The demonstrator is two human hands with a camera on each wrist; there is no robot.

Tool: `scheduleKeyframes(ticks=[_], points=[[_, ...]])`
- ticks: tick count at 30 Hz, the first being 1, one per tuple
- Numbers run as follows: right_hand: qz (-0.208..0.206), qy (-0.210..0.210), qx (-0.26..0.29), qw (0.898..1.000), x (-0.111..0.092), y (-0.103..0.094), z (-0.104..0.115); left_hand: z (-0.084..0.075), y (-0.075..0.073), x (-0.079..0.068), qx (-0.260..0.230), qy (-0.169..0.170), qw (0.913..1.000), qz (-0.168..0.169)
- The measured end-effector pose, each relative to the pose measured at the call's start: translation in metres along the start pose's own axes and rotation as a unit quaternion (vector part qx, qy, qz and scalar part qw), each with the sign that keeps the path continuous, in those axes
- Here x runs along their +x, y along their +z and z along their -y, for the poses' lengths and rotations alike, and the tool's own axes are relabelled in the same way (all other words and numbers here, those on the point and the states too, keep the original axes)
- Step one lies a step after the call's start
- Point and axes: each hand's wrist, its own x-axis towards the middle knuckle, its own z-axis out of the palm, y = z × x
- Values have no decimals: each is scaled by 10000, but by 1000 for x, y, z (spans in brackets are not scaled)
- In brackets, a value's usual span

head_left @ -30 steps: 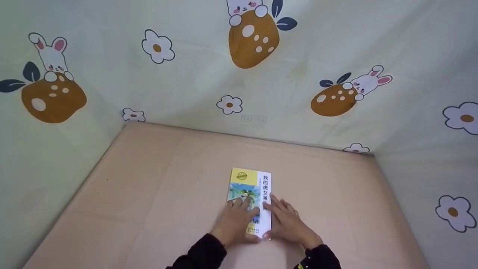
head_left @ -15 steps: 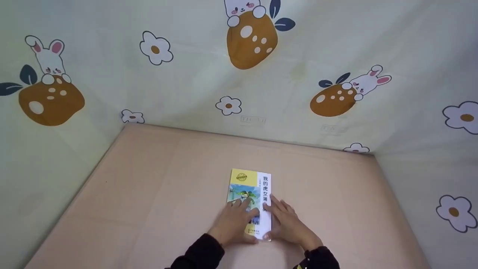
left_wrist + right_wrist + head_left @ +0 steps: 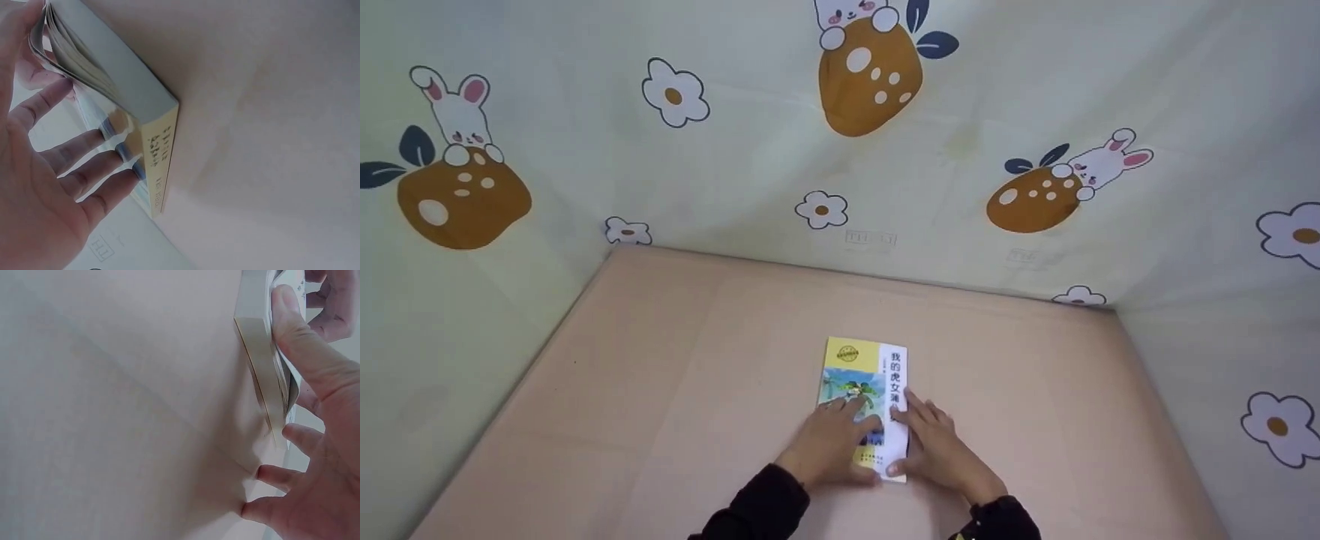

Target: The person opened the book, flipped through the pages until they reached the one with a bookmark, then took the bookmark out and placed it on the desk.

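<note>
A thick paperback book (image 3: 893, 442) lies on the table with its yellow and white illustrated cover up. My left hand (image 3: 829, 439) rests on the cover from the left, its fingers spread; in the left wrist view the fingertips (image 3: 128, 175) touch the cover near the spine. At the lower right corner, my right hand (image 3: 945, 446) holds the book. Its thumb (image 3: 289, 312) presses the page edges there, and the cover with some pages bows up a little. Two of its fingers (image 3: 275, 475) touch the tabletop beside the book.
The book lies on a pale peach tabletop (image 3: 720, 375). Cloth walls (image 3: 735, 172) printed with rabbits, orange fruit and flowers rise along the back and both sides. Dark sleeves (image 3: 761, 506) cover both forearms.
Both hands keep nearly the same place on the book. The head view shifts slightly; the book stays closed and in place.
</note>
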Motion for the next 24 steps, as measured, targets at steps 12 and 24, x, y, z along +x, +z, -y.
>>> scheduleKeyframes(ticks=[12,24], points=[[-226,-233,58,9995,2,1,-3,11,-8,0,-654,21,9974,287],[-145,278,428,9986,5,0,1,9,-5,1,-538,74,9985,-92]])
